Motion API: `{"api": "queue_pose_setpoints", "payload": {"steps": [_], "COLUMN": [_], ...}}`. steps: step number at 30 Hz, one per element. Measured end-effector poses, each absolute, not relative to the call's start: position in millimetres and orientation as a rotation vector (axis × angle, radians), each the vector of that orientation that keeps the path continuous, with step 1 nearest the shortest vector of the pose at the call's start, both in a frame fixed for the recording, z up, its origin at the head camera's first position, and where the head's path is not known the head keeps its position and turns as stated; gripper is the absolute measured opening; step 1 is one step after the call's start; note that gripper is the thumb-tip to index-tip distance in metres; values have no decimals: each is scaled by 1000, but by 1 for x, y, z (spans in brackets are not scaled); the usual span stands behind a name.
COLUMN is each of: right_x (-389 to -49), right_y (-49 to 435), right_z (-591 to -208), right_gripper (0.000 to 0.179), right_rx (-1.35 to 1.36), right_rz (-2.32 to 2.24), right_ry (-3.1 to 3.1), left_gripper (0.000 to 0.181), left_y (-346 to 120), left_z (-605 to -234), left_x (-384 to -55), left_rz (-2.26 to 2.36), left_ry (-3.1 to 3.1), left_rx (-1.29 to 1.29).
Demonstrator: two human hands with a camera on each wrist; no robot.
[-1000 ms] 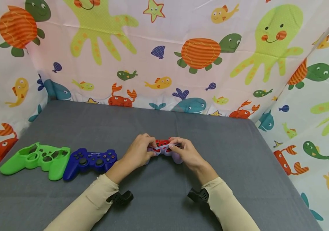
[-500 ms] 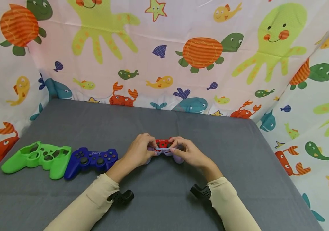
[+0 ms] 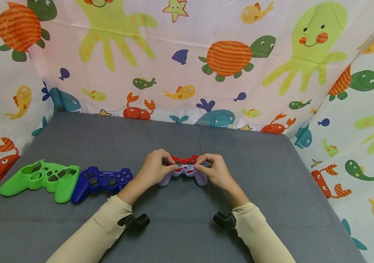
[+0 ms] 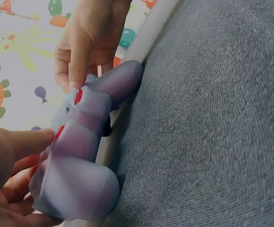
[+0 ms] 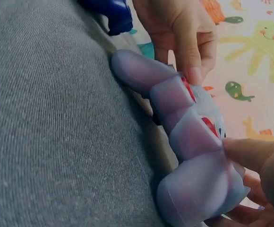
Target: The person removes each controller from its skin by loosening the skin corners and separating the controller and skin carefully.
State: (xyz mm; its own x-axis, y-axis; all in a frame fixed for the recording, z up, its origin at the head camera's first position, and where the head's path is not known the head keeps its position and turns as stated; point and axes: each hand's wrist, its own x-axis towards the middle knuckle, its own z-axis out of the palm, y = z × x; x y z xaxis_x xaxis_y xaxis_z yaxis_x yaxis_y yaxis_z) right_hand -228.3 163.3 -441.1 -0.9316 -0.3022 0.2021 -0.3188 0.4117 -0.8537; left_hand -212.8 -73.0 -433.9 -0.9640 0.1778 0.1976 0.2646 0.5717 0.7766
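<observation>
At mid-table is a red game controller (image 3: pixel 184 159) with a translucent pale-purple silicone cover (image 3: pixel 201 178) over its grips and front. My left hand (image 3: pixel 155 167) pinches the cover's edge at the left, thumb on the near side and fingers behind. On the opposite side my right hand (image 3: pixel 218 174) pinches the edge in the same way. In the left wrist view, small patches of red show through openings in the cover (image 4: pixel 80 184). The right wrist view has both thumbs pressing along the edge of the cover (image 5: pixel 193 189); the fingers behind are partly hidden.
A blue game controller (image 3: pixel 103 182) lies to the left of my left forearm. Touching or nearly touching it is a green controller cover (image 3: pixel 50 180) with open cut-outs. The grey tabletop (image 3: pixel 256 171) meets a sea-animal curtain (image 3: pixel 180 33) at the back and sides.
The cover's edge strip, slanted a second ago, now runs level between my thumbs, with more of the purple grips in sight. The blue controller and green cover stay put.
</observation>
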Motion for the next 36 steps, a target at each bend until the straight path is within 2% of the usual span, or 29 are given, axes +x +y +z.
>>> {"api": "queue_pose_setpoints", "payload": {"steps": [4, 6, 9, 14, 19, 22, 31, 36], "right_x": [-230, -231, -232, -233, -233, -233, -238, -243], "right_y": [163, 166, 176, 197, 201, 197, 198, 201], "right_z": [-437, -435, -432, -425, -424, -426, -440, -450], "right_gripper": [6, 12, 30, 65, 87, 89, 66, 74], "right_rx": [595, 622, 708, 873, 935, 918, 856, 828], "right_rz": [1554, 1531, 1524, 1456, 1323, 1252, 1680, 1827], "right_ry": [-2671, -2717, -2803, -2995, -3131, -3148, -2873, -2805], "left_gripper": [15, 16, 24, 52, 75, 79, 77, 81], "left_y": [-74, -77, -84, -95, -98, -97, -99, -97], "left_z": [-432, -430, -427, -422, -418, -419, -429, -436], "left_x": [-214, -215, -215, -216, -215, -215, -218, -222], "left_rz": [-1345, -1328, -1307, -1211, -1087, -1079, -1304, -1531], "left_ry": [-2714, -2750, -2843, -3034, -3183, -3186, -3052, -2950], "left_rx": [-328, -345, -400, -521, -582, -591, -516, -442]}}
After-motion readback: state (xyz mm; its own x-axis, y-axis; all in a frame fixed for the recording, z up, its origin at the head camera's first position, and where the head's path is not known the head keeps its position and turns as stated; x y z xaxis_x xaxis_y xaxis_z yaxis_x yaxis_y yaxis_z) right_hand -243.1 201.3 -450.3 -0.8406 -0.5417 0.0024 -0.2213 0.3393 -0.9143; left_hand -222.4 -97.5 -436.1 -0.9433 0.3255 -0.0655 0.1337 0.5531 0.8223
